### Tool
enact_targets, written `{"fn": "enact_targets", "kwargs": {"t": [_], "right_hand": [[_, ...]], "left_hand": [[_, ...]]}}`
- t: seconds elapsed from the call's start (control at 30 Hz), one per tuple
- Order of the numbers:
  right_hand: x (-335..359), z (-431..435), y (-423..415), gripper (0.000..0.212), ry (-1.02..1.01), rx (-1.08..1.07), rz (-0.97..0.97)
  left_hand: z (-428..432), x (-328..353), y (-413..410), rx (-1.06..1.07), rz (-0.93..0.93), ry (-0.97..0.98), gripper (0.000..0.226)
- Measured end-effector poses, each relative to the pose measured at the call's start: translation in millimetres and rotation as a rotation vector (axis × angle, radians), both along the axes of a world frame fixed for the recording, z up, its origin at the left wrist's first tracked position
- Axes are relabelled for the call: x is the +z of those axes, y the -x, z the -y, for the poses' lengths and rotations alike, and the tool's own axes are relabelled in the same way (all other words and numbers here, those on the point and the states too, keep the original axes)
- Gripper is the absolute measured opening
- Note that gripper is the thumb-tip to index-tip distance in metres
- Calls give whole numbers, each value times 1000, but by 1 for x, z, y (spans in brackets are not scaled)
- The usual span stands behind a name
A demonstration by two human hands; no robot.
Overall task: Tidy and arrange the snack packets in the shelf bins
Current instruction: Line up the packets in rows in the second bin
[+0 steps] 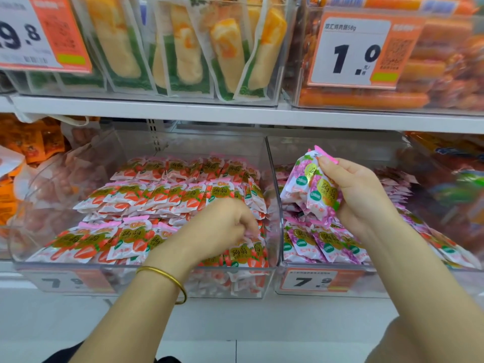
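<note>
In the head view, two clear hard-plastic bins sit side by side on the lower shelf at mid-frame. The left bin (272, 179), with smooth curved walls, holds glossy strawberry-print snack packets (146, 195) laid in overlapping rows, small pillow-shaped pouches with crimped pink tops. The left hand (222, 226) reaches down into the right front corner of this bin, fingers curled narrowly and pinching at a packet there; whether it has a packet fully gripped cannot be told. A thin gold bangle (167, 281) circles that wrist. The right bin (340, 142) holds purple grape-print packets (324, 244) of the same shape, lying at its front. The right hand (361, 189) hovers above this bin at centre right of the frame, closed around a small bundle of grape packets (311, 189), thumb on top. White price tags with orange borders (314, 280) are fixed to the bin fronts. In the upper frame, another clear bin holds flat vacuum-sealed pouches with yellow contents (183, 48); upper right, orange sausages (366, 99) lie stacked.
</note>
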State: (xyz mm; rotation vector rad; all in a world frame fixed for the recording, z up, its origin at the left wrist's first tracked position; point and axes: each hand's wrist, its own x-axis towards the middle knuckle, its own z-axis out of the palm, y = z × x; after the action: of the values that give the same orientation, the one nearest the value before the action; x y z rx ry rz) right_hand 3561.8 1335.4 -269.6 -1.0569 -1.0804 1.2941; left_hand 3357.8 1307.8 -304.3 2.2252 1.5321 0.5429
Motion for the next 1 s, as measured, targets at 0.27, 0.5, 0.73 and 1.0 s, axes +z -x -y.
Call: {"fn": "enact_targets", "kwargs": {"t": [0.27,0.5,0.73,1.0], "right_hand": [[-1,-8,-4,14,80,-44,-133],[1,-14,-25,14,81,-119,-126],[3,-14,-58,15,46,-223,-70],[-5,-14,-104,18,13,-197,188]], "left_hand": [[-25,-6,-8,137,-321,-326,34],[-25,-6,1,306,-428,-389,3],[-17,1,-17,108,-342,-295,45],[-22,1,-19,282,-405,-265,42]]}}
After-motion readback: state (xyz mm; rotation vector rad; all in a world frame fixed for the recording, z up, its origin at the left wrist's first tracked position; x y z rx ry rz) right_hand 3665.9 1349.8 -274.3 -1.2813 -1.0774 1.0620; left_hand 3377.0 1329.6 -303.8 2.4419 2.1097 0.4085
